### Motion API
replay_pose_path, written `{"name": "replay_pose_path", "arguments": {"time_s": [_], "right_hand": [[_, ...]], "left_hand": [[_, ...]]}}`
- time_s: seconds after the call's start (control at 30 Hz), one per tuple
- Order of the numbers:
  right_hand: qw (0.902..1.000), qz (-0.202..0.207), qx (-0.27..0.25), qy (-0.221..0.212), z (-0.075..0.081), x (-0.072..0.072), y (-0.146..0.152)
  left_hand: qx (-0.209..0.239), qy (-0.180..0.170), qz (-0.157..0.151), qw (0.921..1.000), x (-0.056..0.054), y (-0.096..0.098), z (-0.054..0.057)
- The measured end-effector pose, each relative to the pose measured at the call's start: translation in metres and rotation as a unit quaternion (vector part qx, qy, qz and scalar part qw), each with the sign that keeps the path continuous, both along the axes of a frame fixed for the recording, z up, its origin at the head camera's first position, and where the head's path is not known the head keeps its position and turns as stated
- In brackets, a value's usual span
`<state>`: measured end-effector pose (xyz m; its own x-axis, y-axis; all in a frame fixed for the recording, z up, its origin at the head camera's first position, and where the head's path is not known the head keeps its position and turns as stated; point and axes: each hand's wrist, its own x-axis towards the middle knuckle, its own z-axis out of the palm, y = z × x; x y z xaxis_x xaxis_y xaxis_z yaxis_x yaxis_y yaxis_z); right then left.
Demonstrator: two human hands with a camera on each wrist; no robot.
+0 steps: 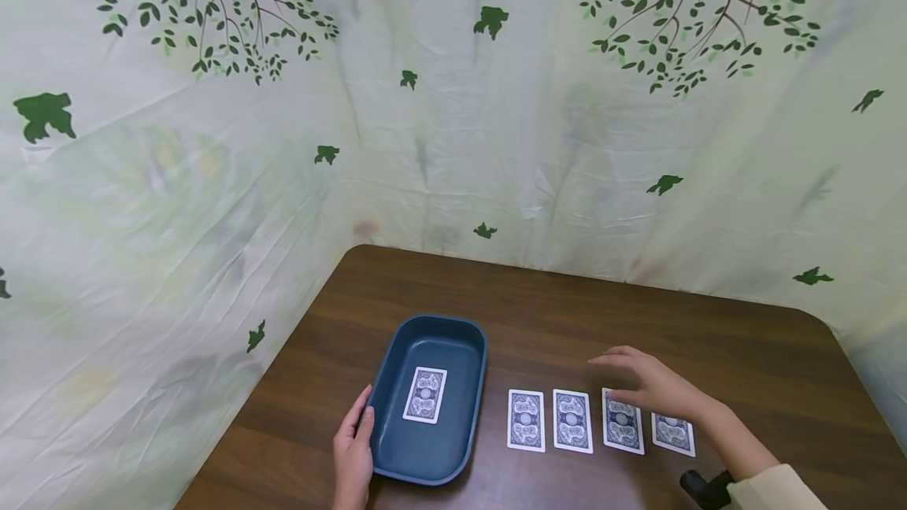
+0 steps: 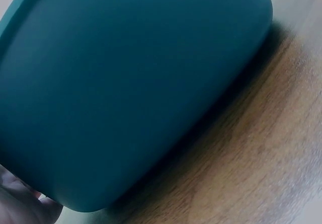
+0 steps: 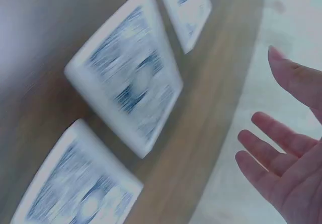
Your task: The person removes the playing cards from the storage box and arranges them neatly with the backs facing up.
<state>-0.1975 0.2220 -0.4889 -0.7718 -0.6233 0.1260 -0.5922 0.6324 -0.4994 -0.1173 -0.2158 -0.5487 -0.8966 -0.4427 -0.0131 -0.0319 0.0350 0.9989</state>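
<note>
A blue rectangular tray (image 1: 473,415) sits on the brown table, and a playing card (image 1: 425,395) lies inside it with its patterned back up. My left hand (image 1: 353,447) grips the tray's near left side, thumb over the rim. The outer wall of the tray (image 2: 136,83) fills most of the left wrist view. Right of it several playing cards lie in a row, backs up. Above the third card (image 1: 623,430) my right hand (image 1: 655,384) hovers, fingers spread and holding nothing. It partly covers this card and the rightmost card (image 1: 673,436).
Two more cards of the row, one (image 1: 526,421) nearest the tray and another (image 1: 572,422) beside it, are fully visible. The wooden table (image 1: 567,305) has rounded far corners. A pale leaf-printed cloth (image 1: 439,148) hangs behind and to the left.
</note>
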Motion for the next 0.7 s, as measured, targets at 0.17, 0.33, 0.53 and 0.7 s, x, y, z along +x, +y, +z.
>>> {"name": "replay_pose_path", "arguments": {"time_s": [0.17, 0.33, 0.53, 0.7], "right_hand": [[0.9996, -0.01, -0.02, -0.019, 0.008, -0.011, -0.028], [0.9989, -0.015, -0.037, -0.025, 0.018, -0.017, -0.059], [0.9995, -0.005, -0.031, -0.001, 0.032, -0.022, -0.096], [0.9994, 0.014, -0.031, 0.004, 0.044, -0.022, -0.128]], "left_hand": [[0.001, -0.009, -0.001, 1.0, 0.001, 0.0, 0.0], [-0.001, 0.0, -0.002, 1.0, 0.001, 0.0, 0.0], [-0.002, -0.003, -0.003, 1.0, 0.0, -0.001, 0.0], [-0.004, -0.007, 0.0, 1.0, 0.0, -0.001, 0.0]]}}
